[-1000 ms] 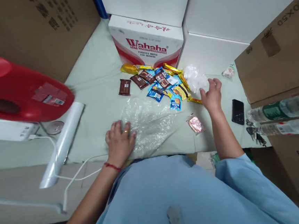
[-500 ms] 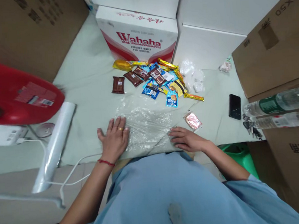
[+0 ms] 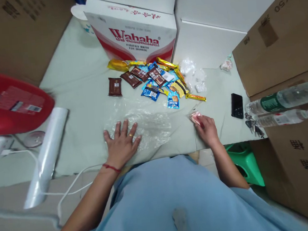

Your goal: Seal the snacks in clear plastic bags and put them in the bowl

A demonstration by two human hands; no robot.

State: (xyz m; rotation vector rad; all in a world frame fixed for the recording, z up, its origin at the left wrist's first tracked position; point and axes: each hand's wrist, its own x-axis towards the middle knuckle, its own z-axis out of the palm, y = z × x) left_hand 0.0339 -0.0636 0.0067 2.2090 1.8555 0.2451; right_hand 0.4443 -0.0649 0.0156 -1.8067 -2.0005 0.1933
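Note:
My left hand (image 3: 121, 141) lies flat with fingers spread on the left part of a clear plastic bag (image 3: 155, 128), which is crinkled and spread over the table. At the table's right half, my right hand (image 3: 207, 129) has its fingers and thumb on a small pink foil packet (image 3: 195, 117), gripping its near side and partly covering it. Beyond the bag is a pile of wrapped snacks: brown cocoa packets (image 3: 115, 87), blue packets (image 3: 173, 101) and gold-wrapped sticks (image 3: 196, 97).
A Wahaha carton (image 3: 136, 41) stands behind the snacks, with crumpled clear plastic (image 3: 193, 76) beside them. On the right are a black phone (image 3: 237, 105), keys (image 3: 254, 126) and two bottles (image 3: 284, 98). A plastic roll (image 3: 48, 153) and red container (image 3: 12, 101) are on the left.
My right hand has left the bag's right edge, moved right and taken hold of the pink packet. My left hand has spread its fingers and shifted slightly onto the bag.

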